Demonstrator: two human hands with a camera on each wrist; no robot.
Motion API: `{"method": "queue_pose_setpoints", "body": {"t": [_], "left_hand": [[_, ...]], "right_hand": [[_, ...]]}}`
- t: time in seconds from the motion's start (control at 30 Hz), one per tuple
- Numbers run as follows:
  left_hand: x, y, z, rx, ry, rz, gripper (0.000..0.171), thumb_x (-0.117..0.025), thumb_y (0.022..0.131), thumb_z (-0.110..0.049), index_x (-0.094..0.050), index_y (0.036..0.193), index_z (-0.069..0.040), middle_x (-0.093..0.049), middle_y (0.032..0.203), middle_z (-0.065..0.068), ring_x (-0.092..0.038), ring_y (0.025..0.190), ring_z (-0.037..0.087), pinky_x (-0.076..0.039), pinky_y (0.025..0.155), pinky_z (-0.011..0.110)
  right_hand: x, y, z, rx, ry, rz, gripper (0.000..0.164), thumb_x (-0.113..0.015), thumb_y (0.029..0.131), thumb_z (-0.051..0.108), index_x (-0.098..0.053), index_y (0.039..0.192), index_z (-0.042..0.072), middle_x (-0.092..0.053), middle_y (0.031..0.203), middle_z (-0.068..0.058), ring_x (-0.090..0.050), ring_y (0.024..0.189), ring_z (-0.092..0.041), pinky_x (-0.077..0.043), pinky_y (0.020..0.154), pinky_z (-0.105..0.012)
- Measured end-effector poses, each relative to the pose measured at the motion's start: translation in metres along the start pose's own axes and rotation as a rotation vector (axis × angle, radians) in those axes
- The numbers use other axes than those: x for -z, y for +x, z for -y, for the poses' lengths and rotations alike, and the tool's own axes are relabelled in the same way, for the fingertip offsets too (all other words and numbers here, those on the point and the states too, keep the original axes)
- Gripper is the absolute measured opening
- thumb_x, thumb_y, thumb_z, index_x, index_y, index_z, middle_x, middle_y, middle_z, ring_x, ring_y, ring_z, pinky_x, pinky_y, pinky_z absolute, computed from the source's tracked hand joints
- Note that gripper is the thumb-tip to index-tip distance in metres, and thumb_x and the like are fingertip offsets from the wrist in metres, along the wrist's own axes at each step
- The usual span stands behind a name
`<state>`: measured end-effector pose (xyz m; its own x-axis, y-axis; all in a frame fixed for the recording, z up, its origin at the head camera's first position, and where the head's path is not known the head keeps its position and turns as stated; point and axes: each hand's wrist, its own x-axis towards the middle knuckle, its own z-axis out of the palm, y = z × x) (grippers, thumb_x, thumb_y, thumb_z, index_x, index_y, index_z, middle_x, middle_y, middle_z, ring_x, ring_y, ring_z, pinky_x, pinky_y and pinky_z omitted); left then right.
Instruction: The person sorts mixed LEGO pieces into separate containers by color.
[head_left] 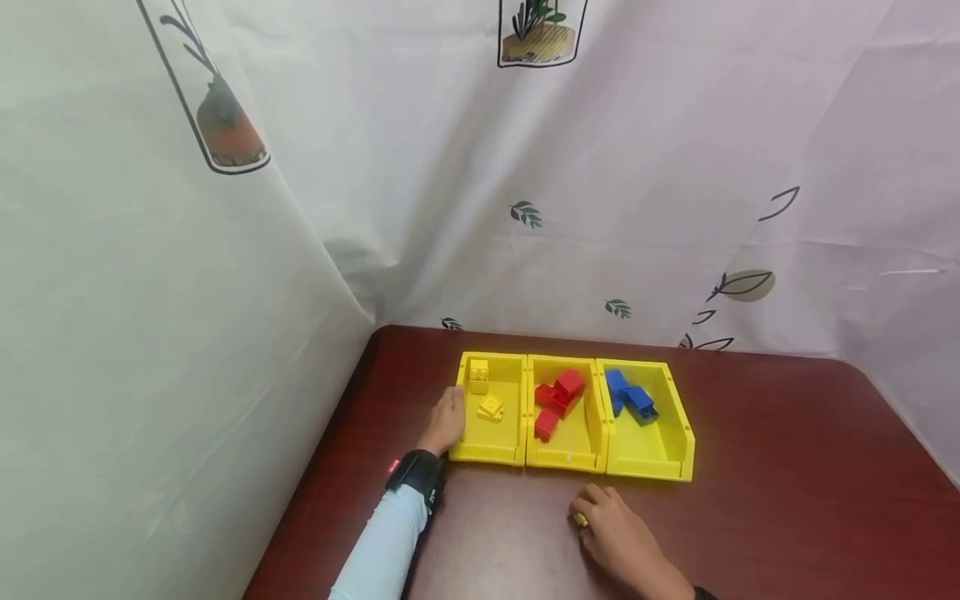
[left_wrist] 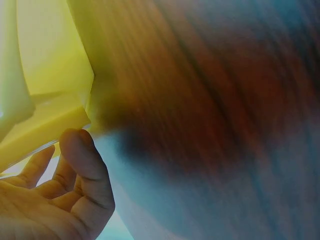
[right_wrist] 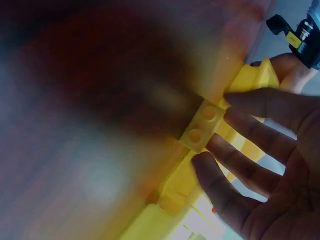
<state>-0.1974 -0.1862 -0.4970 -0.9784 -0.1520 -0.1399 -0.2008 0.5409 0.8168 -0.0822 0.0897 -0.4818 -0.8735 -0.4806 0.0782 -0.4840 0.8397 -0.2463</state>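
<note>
My left hand point(head_left: 446, 421) grips the outer left wall of the left yellow bin point(head_left: 489, 454), its fingers bent along the edge. In the left wrist view, the thumb lies by the corner of that bin. In front of the middle yellow bin point(head_left: 564, 460), my right hand point(head_left: 621, 537) pinches a yellow toy brick point(right_wrist: 200, 126); two studs show in the right wrist view. Inside the left bin are a few yellow bricks point(head_left: 491, 407). Red bricks point(head_left: 567, 385) lie in the middle bin, and blue bricks point(head_left: 641, 403) in the right yellow bin point(head_left: 651, 469).
The three bins stand side by side, touching, on a dark red-brown table point(head_left: 787, 467). Behind the table and along its left side hangs a pale printed sheet point(head_left: 450, 167). A dark band point(head_left: 417, 477) is strapped round the left wrist over a light blue sleeve point(head_left: 384, 542).
</note>
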Motion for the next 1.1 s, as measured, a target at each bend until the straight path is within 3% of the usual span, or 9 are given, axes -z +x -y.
{"method": "queue_pose_setpoints", "body": {"t": [0.2, 0.4, 0.77, 0.93, 1.1], "left_hand": [[0.003, 0.000, -0.001, 0.015, 0.001, -0.008, 0.047, -0.024, 0.108, -0.040, -0.048, 0.127, -0.004, -0.054, 0.101, 0.015, -0.052, 0.091, 0.028, -0.043, 0.084, 0.045], [0.004, 0.001, 0.000, 0.010, 0.005, -0.011, 0.047, -0.025, 0.108, -0.039, -0.049, 0.127, -0.004, -0.054, 0.103, 0.016, -0.052, 0.092, 0.029, -0.043, 0.085, 0.046], [0.004, 0.000, 0.001, -0.018, 0.003, -0.009, 0.048, -0.025, 0.108, -0.038, -0.049, 0.128, -0.002, -0.057, 0.114, 0.021, -0.054, 0.101, 0.034, -0.043, 0.093, 0.053], [0.004, -0.002, -0.001, -0.016, -0.008, -0.001, 0.048, -0.026, 0.108, -0.038, -0.048, 0.130, -0.002, -0.057, 0.114, 0.021, -0.054, 0.100, 0.034, -0.043, 0.092, 0.054], [0.000, -0.002, -0.001, -0.009, 0.003, 0.003, 0.049, -0.025, 0.107, -0.039, -0.048, 0.133, -0.003, -0.058, 0.117, 0.020, -0.054, 0.101, 0.032, -0.043, 0.093, 0.052]], "right_hand": [[-0.006, 0.002, 0.004, 0.001, -0.032, -0.050, 0.023, -0.076, 0.071, -0.003, -0.068, 0.078, 0.017, -0.058, 0.084, 0.005, -0.052, 0.079, -0.016, -0.047, 0.068, -0.031], [-0.006, 0.005, 0.008, -0.049, -0.003, 0.006, 0.022, -0.079, 0.069, 0.000, -0.069, 0.078, 0.017, -0.058, 0.082, 0.005, -0.052, 0.079, -0.015, -0.047, 0.066, -0.032], [-0.006, 0.011, 0.010, -0.073, 0.003, 0.032, 0.023, -0.081, 0.067, 0.003, -0.065, 0.076, 0.017, -0.055, 0.080, 0.006, -0.049, 0.076, -0.017, -0.044, 0.062, -0.031], [0.009, 0.027, 0.016, 0.015, 0.014, 0.036, 0.022, -0.083, 0.068, 0.009, -0.070, 0.084, 0.014, -0.059, 0.081, 0.005, -0.052, 0.076, -0.015, -0.045, 0.065, -0.030], [0.042, 0.056, 0.034, 0.144, 0.004, -0.062, 0.025, -0.086, 0.069, 0.014, -0.073, 0.090, 0.010, -0.064, 0.088, -0.001, -0.056, 0.079, -0.018, -0.050, 0.070, -0.032]]}}
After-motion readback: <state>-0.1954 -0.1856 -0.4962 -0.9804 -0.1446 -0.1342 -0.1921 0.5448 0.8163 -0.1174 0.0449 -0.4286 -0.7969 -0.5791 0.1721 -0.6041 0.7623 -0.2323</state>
